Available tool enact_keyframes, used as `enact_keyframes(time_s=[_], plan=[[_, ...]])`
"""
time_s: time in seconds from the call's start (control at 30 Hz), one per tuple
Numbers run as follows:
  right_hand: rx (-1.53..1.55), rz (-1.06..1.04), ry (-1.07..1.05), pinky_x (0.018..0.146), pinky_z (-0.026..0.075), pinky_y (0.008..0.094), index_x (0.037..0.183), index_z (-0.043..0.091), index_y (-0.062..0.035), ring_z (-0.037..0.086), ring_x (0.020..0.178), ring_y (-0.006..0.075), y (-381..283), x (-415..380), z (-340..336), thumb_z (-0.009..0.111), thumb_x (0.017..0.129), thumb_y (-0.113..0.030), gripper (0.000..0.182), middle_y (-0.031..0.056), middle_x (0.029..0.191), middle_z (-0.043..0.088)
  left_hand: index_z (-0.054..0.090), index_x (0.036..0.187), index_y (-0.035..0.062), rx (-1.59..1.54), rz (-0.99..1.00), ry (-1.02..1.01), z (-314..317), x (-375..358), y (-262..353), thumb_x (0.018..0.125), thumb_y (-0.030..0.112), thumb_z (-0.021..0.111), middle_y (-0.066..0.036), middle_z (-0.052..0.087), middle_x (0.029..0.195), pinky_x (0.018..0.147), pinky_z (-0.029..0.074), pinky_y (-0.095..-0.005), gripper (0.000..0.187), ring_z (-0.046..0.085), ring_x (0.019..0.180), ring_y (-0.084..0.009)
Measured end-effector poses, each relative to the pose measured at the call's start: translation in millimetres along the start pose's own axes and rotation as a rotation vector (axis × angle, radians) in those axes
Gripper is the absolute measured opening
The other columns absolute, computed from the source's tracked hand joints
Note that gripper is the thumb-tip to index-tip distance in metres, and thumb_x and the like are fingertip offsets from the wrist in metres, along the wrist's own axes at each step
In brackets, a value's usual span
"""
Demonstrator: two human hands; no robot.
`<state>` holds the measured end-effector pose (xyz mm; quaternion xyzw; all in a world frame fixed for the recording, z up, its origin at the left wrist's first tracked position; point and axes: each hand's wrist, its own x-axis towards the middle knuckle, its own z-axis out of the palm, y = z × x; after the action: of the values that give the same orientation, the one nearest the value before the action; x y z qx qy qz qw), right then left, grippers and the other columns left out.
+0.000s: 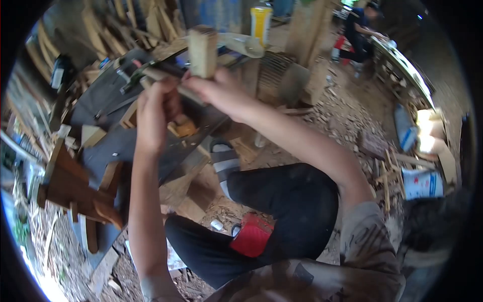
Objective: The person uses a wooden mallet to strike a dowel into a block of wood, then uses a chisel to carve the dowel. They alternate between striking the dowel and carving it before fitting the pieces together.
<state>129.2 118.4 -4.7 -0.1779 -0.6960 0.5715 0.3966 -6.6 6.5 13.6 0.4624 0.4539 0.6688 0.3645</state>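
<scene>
Yellow bottle [261, 22] top centre, upright. Dark wooden frame piece [75, 189] lower left. Red stool [251, 234] under legs. Striped sandal [225, 160] on chip-strewn ground. White bucket [421, 183] right. Another person [363, 31] at far bench, top right.

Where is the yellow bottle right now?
In the head view, the yellow bottle stands at the top centre, behind and just right of the wooden block that the right hand holds up, beside a wooden post.
</scene>
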Motion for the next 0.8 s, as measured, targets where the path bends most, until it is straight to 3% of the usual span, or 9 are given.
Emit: enact_keyframes(time_s=[0.07,0.2,0.4,0.47,0.53,0.8], plan=[[0.004,-0.037,0.002,0.059,0.043,0.0259,0.105,0.070,-0.0076,0.054,0.067,0.0068,1.5,1.5,-0.1,0.068,0.096,-0.019,0.014,-0.0012,0.078,0.060,0.038,0.070,0.0153,-0.079,0.030,-0.032,0.5,0.7,-3.3,0.103,0.026,0.049,0.006,0.032,0.062,0.051,0.023,-0.0286,0.036,0.028,0.053,-0.0072],[0.006,-0.053,0.020,0.059,0.041,0.0263,0.103,0.069,-0.0061,0.054,0.066,0.0076,-1.9,0.0,3.5,0.068,0.095,-0.016,0.013,0.0008,0.079,0.062,0.036,0.070,0.0147,-0.083,0.020,-0.008,2.7,1.8,-6.4,0.104,0.025,0.048,0.006,0.030,0.061,0.051,0.022,-0.0278,0.037,0.026,0.052,-0.0068],[-0.063,-0.039,0.061,0.084,0.049,0.0300,0.110,0.069,-0.0038,0.063,0.095,0.0127,1.5,2.1,8.0,0.068,0.094,-0.012,0.018,0.0059,0.101,0.069,0.035,0.062,0.0133,0.054,-0.027,-0.116,-1.7,7.6,-1.8,0.101,0.025,0.051,0.005,0.029,0.057,0.050,0.023,-0.0286,0.043,0.026,0.050,-0.0075],[-0.074,-0.025,0.046,0.093,0.049,0.0305,0.116,0.068,-0.0033,0.063,0.104,0.0139,1.4,2.3,9.5,0.066,0.093,-0.009,0.023,0.0077,0.109,0.069,0.035,0.070,0.0132,0.054,-0.041,-0.176,-7.9,9.5,-3.8,0.103,0.023,0.047,0.005,0.026,0.061,0.052,0.023,-0.0298,0.036,0.022,0.053,-0.0087],[-0.060,-0.026,0.073,0.091,0.050,0.0312,0.115,0.068,-0.0030,0.063,0.101,0.0134,0.1,1.8,14.4,0.066,0.093,-0.009,0.023,0.0069,0.106,0.069,0.035,0.061,0.0116,0.020,-0.012,-0.159,-6.2,8.7,-2.5,0.101,0.025,0.050,0.004,0.029,0.057,0.050,0.024,-0.0291,0.045,0.027,0.050,-0.0080],[-0.041,-0.044,0.112,0.079,0.050,0.0293,0.112,0.068,-0.0044,0.062,0.090,0.0109,4.5,3.8,17.9,0.071,0.094,-0.013,0.020,0.0042,0.099,0.069,0.037,0.067,0.0129,-0.035,0.002,-0.203,-9.9,7.4,-4.9,0.102,0.025,0.050,0.005,0.030,0.060,0.051,0.025,-0.0287,0.040,0.028,0.052,-0.0084]])
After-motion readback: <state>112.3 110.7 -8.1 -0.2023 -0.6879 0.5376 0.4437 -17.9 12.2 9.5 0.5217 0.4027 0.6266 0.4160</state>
